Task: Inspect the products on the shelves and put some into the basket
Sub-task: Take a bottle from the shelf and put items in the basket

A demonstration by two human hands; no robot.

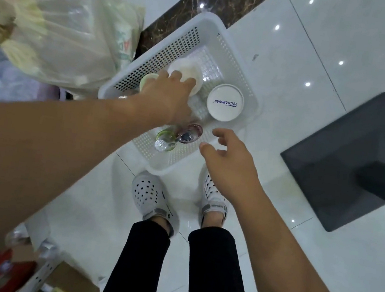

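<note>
Floor basket (132, 74) (left hand (168, 100) hides contents partly).

Basket (235, 59) open above; far right corner bare. White tub (225, 102), bottles (178, 136) (lower centre) crowd the near end.

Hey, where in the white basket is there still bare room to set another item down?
Basket: bare mesh in the far corner beyond the white tub and the lidded container, and a strip at the near edge below the bottles. The middle is crowded: the left hand is on the tub, bottles beside it.
</note>
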